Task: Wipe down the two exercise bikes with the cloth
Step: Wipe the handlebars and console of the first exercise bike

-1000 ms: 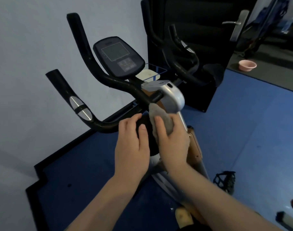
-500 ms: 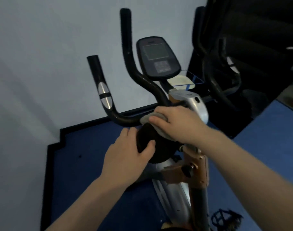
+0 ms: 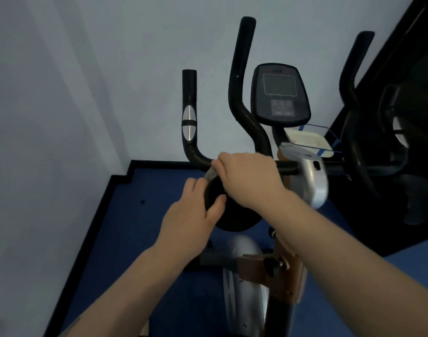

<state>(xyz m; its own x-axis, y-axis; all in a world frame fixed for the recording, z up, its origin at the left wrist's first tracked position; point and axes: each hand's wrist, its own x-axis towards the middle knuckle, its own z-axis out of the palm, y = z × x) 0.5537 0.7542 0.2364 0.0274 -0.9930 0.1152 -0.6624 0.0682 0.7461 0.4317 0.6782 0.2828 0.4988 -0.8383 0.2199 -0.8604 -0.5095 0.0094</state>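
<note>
The right hand (image 3: 247,177) lay knuckles up over the bike's (image 3: 305,176) black bar, its fingers curled down around a grey cloth (image 3: 211,173). Only a small bit of the cloth showed, poking out on the left under the fingertips, just where the bar met the round black pad (image 3: 232,215). The left hand (image 3: 191,215) sat nearer, just left of the right one. Its thumb pressed on the front of the pad and its fingers wrapped over the pad's left edge, so it gripped the pad.

The bike stood in the middle, close to a pale wall (image 3: 86,93). Two black handles (image 3: 239,76) rose up from the bar, and the left one had a shiny silver patch. A dark screen (image 3: 279,96) sat between the handles, its buttons too blurry to read. Right of the hands was a silver cover, and below it a brown clamp with a black knob (image 3: 273,265). The floor (image 3: 140,239) was blue with a black border. A second bike (image 3: 368,142) stood far right, dark and partly hidden.
</note>
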